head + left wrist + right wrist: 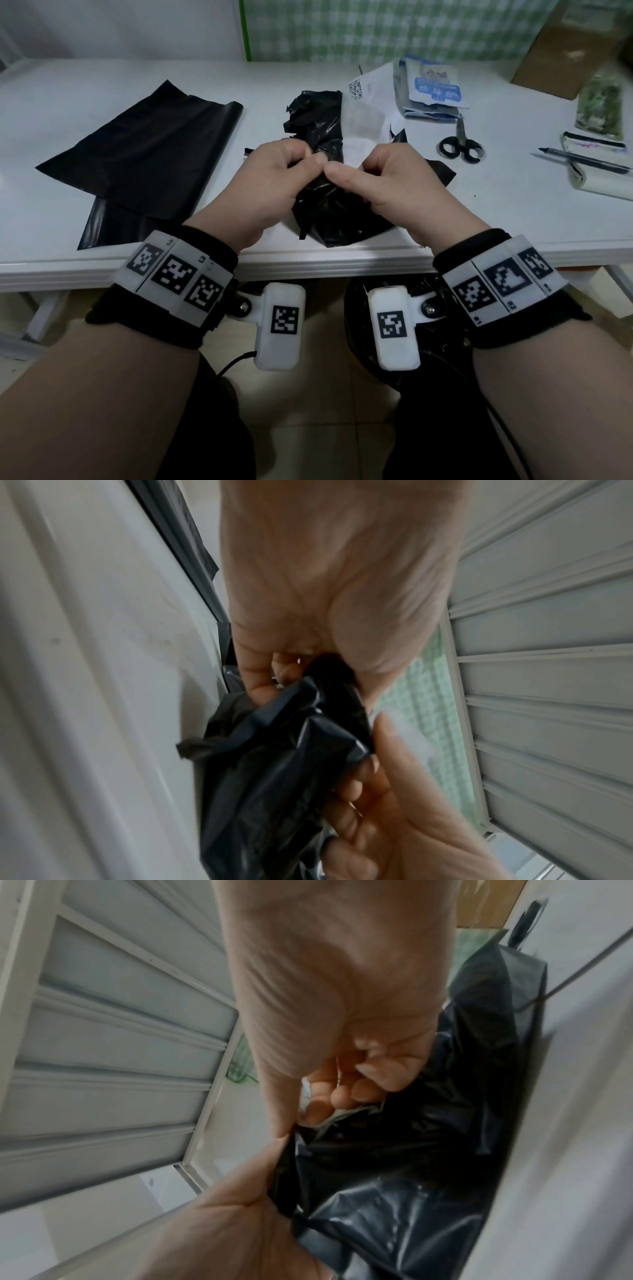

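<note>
Both hands have hold of the crumpled black bag (329,212), which sits bunched between them with its lower end resting on the surface (513,219), close to the near lip. The left hand (270,181) pinches a fold between thumb and curled fingers, and the right hand (394,185) does the same. The thumbs almost meet, and each grip is narrow and full of plastic.

The film looks thin, limp and glossy. I judge it near weightless, slippery on its flat faces, and likelier to stretch or tear than to break. A gathered fold or a cut edge gives the surest hold.

From the hands, the lip runs along six o'clock, under the wrists. A flat black sheet (144,144) fills ten o'clock, torn black wrapping (315,113) lies at twelve, scissors (460,144) at two, and a pen (582,159) out toward three. The barest stretch lies between three and four o'clock, which is the easiest way to swing the bag.
</note>
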